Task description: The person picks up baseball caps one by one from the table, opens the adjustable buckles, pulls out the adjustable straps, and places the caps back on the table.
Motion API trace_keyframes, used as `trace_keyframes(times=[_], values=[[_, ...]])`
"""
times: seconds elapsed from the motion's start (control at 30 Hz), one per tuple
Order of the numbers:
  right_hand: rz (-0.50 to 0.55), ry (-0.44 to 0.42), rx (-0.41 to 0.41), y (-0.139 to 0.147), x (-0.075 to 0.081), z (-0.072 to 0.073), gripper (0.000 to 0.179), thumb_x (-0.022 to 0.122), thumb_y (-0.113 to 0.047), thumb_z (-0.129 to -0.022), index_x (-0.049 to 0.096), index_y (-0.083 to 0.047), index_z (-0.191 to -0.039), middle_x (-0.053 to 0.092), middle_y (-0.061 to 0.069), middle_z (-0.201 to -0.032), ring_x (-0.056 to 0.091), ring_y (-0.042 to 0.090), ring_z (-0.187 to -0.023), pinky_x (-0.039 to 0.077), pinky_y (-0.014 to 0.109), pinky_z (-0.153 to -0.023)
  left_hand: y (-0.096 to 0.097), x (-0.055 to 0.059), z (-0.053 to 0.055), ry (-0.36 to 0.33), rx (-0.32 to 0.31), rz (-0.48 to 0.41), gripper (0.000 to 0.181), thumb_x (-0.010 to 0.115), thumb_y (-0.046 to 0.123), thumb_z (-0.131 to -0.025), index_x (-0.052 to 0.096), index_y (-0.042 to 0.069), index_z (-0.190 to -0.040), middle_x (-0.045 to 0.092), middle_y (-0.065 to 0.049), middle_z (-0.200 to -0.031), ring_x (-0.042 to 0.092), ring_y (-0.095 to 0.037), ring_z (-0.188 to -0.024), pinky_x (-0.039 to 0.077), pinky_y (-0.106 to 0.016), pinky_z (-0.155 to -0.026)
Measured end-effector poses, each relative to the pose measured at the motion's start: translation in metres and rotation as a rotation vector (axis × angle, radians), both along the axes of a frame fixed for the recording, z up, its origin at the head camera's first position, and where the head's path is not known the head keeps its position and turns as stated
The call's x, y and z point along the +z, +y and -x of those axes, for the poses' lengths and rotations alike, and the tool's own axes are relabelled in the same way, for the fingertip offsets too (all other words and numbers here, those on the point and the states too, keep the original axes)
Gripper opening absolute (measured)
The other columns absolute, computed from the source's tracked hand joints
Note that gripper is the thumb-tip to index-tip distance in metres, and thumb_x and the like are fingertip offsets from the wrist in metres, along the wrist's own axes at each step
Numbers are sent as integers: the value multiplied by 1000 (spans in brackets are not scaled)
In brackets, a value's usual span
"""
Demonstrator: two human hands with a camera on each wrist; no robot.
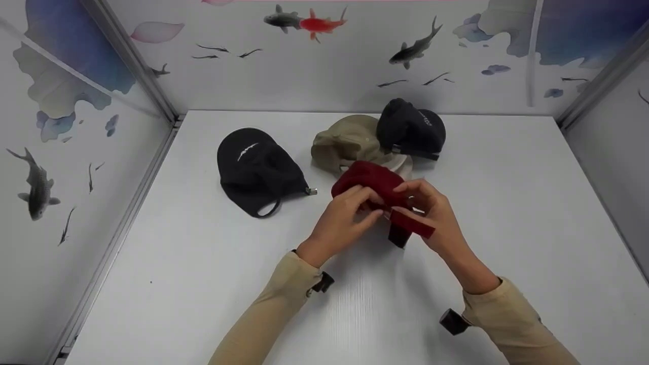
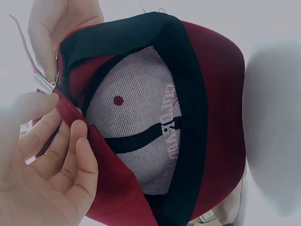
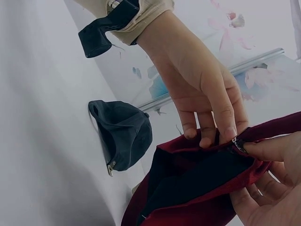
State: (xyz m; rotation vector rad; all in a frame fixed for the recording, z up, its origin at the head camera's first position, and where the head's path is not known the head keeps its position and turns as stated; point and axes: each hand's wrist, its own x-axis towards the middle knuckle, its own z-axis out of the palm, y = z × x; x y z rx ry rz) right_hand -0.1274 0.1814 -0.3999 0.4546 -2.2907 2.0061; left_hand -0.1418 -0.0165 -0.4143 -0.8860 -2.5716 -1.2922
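Observation:
A red baseball cap (image 1: 367,175) is held up in front of the person by both hands, its inside turned towards the wrist cameras. My left hand (image 1: 342,220) pinches the edge at the cap's back opening between thumb and fingers. On the other side, my right hand (image 1: 438,218) grips the cap's back, with thumb and fingertips at the small metal buckle (image 3: 239,145). From there the red strap (image 1: 413,224) sticks out loose past the right thumb. Pale mesh lining (image 2: 127,89) and a dark sweatband (image 2: 190,122) show in the left wrist view.
A black cap (image 1: 261,167) lies to the left on the white table (image 1: 203,294). Behind the red cap are a khaki cap (image 1: 347,137) and a dark navy cap (image 1: 410,126), touching each other. Printed wall panels (image 1: 345,66) stand around the table.

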Motion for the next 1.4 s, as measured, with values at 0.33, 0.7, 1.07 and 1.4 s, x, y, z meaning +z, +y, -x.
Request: trace_keyframes(times=[0.33,0.7,1.07,1.4], values=[[-60,20,-22,0,-1,1,29,68,12,-86,61,7,-114,67,-3,-106,68,10,-94,58,19,-79,0,1,-1,52,96,48,8,71,17,-93,65,12,-94,66,-2,-92,60,-12,-81,51,-21,-73],[-126,23,-63,0,2,1,32,70,12,-83,65,3,-113,66,1,-108,67,5,-96,55,16,-86,-10,-5,2,103,185,69,7,72,12,-90,64,12,-92,65,-1,-91,63,-17,-80,52,-22,-71],[-87,43,-37,1,0,0,32,70,14,-83,65,4,-114,67,-3,-107,67,5,-99,56,16,-85,-18,-8,3,109,237,104,8,71,12,-91,63,12,-94,63,-2,-93,64,-12,-80,55,-23,-73],[-78,37,-26,1,0,-1,32,69,14,-84,66,3,-114,68,-3,-107,68,5,-100,57,17,-84,-19,-7,2,93,195,113,8,70,13,-92,64,13,-96,66,0,-94,60,-13,-84,53,-23,-76]])
